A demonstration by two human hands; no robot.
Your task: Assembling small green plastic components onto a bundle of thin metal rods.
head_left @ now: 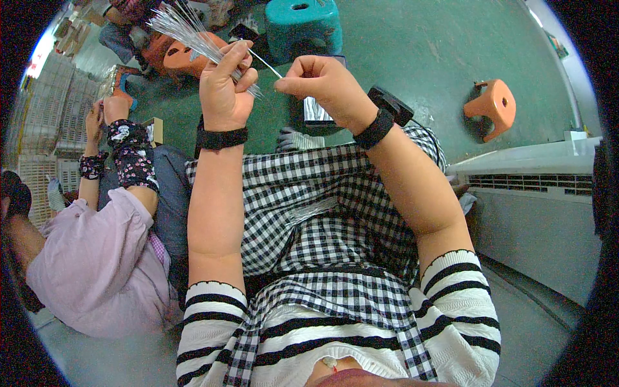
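Fanning upward and outward to the left from the left hand [227, 93], a bundle of thin silvery strands [182, 34] is clasped near its lower end by curled fingers and thumb, with the short tails left projecting below the grip on its right side. A single strand [264, 63] is stretched slantwise across the gap between the two hands. Its lower end is pinched by the right hand [325, 89], with thumb and forefinger pressed together on it; its upper end is met at the left fingertips, though whether it is gripped there or only touched cannot be told.

Just below each grip, a black wristband [221, 138] is worn. Farther down, beneath both hands, the lap is covered by a black-and-white checked apron [361, 187], on which more silvery strands [316, 208] are laid.

Beyond the right-hand grip, a teal stool [303, 39] is set on the green floor [412, 39]; well to the right of that grip, an orange stool [498, 106] is placed. Behind the bundle, another orange seat [184, 58] is partly hidden. To the left of and below the left-hand grip, a co-worker in a pale lilac top [106, 271] is seated, with flowered sleeve covers [133, 158] worn on the forearms.
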